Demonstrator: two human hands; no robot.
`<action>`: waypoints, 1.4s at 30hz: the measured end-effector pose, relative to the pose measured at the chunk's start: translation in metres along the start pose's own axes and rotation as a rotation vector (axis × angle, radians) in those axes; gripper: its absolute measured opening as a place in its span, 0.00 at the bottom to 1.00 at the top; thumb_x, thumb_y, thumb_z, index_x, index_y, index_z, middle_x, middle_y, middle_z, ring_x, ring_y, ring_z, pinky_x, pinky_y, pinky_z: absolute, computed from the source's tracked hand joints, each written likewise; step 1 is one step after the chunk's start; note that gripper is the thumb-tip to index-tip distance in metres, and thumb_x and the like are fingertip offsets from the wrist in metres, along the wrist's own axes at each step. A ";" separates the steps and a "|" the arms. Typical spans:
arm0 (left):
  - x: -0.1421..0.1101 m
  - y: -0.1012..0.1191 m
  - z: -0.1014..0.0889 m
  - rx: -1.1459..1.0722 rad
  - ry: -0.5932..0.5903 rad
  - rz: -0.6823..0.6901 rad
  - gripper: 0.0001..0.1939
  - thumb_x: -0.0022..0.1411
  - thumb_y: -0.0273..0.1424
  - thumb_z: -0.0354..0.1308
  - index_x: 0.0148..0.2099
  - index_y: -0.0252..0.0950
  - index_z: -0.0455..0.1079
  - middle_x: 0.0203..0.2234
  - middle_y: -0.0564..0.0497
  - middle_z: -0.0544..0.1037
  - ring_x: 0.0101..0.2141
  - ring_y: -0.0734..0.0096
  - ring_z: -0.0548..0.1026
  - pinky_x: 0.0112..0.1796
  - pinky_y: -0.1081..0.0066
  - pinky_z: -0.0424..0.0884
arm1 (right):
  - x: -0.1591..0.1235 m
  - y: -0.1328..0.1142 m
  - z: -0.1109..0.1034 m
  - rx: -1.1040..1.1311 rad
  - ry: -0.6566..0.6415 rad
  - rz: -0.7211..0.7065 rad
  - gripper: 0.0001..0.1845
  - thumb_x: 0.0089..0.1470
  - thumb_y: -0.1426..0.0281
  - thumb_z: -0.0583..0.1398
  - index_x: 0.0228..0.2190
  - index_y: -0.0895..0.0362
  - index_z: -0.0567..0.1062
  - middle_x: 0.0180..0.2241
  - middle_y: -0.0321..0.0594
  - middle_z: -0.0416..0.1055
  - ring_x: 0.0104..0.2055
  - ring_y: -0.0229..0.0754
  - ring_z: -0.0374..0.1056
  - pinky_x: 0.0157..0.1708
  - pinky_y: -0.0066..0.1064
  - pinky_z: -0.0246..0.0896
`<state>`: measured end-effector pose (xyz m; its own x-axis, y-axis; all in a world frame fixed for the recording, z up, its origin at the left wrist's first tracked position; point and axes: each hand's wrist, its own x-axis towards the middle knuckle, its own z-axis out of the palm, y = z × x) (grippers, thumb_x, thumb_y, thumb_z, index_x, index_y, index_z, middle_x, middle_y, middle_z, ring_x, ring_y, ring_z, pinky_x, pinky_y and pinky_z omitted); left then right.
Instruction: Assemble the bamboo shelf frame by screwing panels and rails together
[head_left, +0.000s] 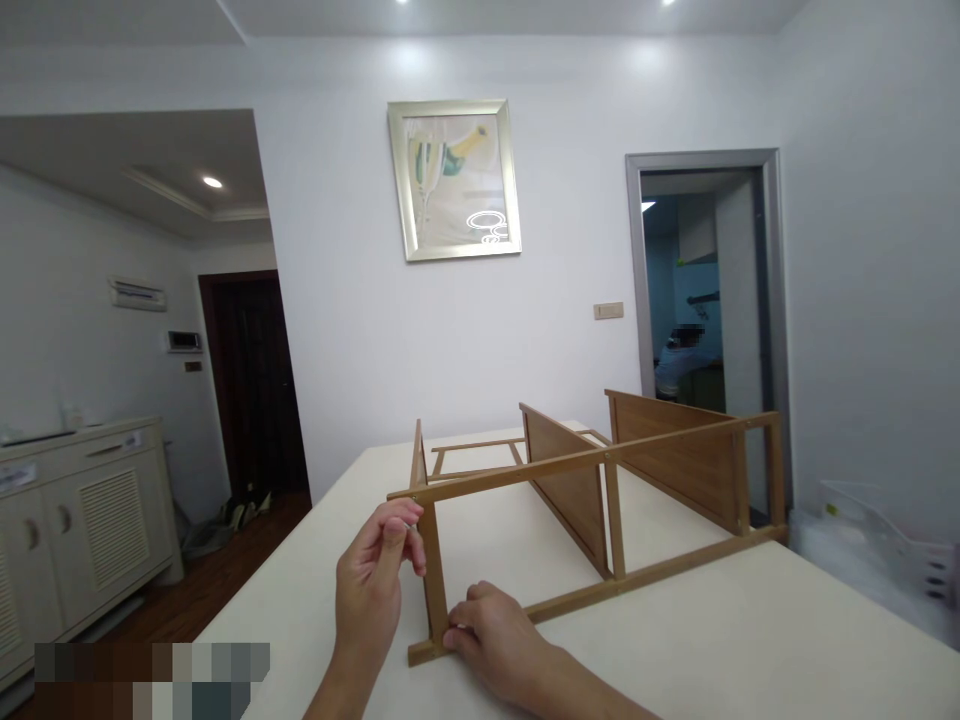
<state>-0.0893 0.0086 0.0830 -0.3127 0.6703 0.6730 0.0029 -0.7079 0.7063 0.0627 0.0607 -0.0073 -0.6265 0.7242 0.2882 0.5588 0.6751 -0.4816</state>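
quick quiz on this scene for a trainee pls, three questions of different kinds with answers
1. True or false: the wooden rack lies on the white table with its broad panels on edge, not flat.

2. Which hand is by the rack's lower corner at the picture's left?
A) the left
B) the right hand
C) neither

3. Fill in: the framed picture hangs on the ____.

Key: 1. true; 2. B; 3. wall
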 end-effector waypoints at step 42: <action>-0.003 -0.004 -0.004 0.770 0.136 0.799 0.20 0.58 0.19 0.60 0.50 0.43 0.75 0.36 0.48 0.72 0.35 0.68 0.74 0.33 0.70 0.73 | -0.001 -0.002 -0.003 -0.001 -0.023 0.020 0.11 0.59 0.63 0.58 0.38 0.51 0.81 0.35 0.40 0.71 0.39 0.41 0.68 0.39 0.27 0.57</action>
<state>-0.0923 0.0084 0.0771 -0.0592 0.0215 0.9980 0.8222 -0.5659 0.0610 0.0635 0.0593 -0.0043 -0.6278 0.7339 0.2592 0.5717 0.6609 -0.4862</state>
